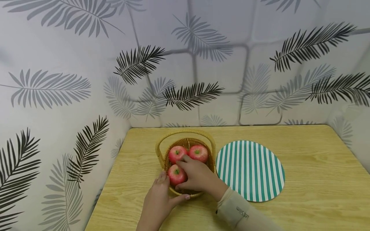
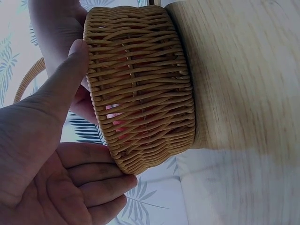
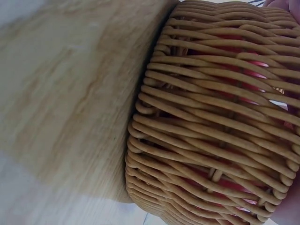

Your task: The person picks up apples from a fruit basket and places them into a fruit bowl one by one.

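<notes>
A wicker basket (image 1: 213,160) with a raised arched handle (image 1: 185,131) holds three red apples. Inside it, my right hand (image 1: 198,175) reaches in from the right and grips the near apple (image 1: 177,175), its thumb on the near side and its fingers over the top. Behind that one sit the back left apple (image 1: 177,154) and the back right apple (image 1: 198,153). My left hand (image 1: 159,197) rests against the basket's near left side, with the thumb along the rim and fairly straight fingers on the outer wall. Red shows through the weave (image 3: 220,126) in the right wrist view.
Just right of the basket lies a round mat (image 1: 250,170) with green and white stripes. Everything stands on a light wooden table (image 1: 312,179). Walls with a feather pattern (image 1: 208,70) rise behind the table and on its left.
</notes>
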{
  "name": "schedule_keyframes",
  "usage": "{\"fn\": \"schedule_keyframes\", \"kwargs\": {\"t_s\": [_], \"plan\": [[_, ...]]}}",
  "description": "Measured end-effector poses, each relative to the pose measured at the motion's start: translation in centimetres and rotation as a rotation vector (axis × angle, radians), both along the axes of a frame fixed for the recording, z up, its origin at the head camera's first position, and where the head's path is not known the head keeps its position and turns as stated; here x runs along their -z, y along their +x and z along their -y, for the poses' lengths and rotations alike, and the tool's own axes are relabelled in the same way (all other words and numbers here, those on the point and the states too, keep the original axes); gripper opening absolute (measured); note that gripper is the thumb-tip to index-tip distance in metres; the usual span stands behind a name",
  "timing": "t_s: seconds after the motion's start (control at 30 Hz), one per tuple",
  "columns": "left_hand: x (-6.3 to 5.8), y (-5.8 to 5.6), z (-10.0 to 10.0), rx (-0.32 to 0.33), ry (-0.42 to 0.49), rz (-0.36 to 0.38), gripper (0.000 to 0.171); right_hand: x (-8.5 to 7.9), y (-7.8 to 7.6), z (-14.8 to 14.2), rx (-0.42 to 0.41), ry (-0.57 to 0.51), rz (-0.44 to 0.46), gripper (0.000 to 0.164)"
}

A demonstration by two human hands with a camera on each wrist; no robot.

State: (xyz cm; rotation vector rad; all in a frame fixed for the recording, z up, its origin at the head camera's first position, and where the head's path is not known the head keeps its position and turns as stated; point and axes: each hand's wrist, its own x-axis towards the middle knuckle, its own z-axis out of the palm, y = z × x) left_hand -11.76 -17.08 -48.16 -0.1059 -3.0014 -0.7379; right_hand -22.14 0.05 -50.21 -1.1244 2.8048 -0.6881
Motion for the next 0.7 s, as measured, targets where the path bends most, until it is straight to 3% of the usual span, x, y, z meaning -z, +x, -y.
{"fn": "schedule_keyframes", "kwargs": {"t_s": [0.4,0.7], "plan": [[-0.04,-0.15,-0.07,0.004,-0.016,-0.003,0.109,0.31,0.01,-0.05,-0.014,-0.058,-0.045,0.074],[0.05,0.03,-0.20,-0.020,0.036,-0.010,0.107,-0.36,0.47,-0.34,-0.028,-0.130,-0.052,0.069]]}}
